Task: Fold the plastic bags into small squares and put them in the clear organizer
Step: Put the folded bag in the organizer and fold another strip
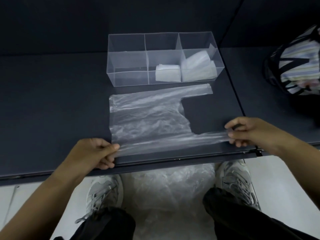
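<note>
Starting the first lengthwise fold of the bag [147, 122].
Left hand [93, 153] and right hand [251, 132] are pinching its near edge, 6 o'clock of the organizer [128, 78]; the next move is probably lifting that edge toward 12 o'clock.

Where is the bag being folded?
Head view, centre: the plastic bag lies flat on the table, nearer the person than the clear organizer, its near edge pinched by left hand and right hand.

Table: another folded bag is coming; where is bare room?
Bare table left of the bag and organizer, whose left section is free. Crowded: its middle and right sections hold folded bags; left hand and right hand pinch the bag's near edge.
</note>
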Motion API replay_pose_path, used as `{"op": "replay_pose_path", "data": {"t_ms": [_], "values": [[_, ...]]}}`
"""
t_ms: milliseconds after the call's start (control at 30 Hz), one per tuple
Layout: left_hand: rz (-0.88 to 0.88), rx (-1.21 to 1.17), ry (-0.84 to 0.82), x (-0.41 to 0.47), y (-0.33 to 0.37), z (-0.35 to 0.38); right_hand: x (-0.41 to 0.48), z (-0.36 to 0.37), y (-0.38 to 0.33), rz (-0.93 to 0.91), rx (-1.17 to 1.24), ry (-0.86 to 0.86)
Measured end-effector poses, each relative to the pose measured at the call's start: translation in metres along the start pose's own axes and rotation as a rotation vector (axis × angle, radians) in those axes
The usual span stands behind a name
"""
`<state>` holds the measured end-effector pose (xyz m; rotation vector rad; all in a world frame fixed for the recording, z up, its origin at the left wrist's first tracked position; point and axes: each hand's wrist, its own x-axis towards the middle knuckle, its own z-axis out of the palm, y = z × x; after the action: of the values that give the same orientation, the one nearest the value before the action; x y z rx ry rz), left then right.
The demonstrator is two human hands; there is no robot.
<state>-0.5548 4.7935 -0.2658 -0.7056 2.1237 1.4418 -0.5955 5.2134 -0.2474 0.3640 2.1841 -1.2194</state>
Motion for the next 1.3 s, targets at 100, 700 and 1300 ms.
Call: {"op": "replay_pose_path", "data": {"t_ms": [100, 700, 1300], "values": [[0.029, 0.275, -0.015, -0.010, 0.009, -0.004, -0.007, -0.001, -0.005, 0.094, -0.261, 0.137], [0.707, 1.109, 0.268, 0.076, 0.017, 0.033, 0.074, 0.150, -0.066, -0.575, -1.000, 0.321], [1.329, 0.888, 0.134, -0.025, -0.063, 0.020, -0.016, 0.178, -0.030, -0.954, -0.992, 0.098]]}}
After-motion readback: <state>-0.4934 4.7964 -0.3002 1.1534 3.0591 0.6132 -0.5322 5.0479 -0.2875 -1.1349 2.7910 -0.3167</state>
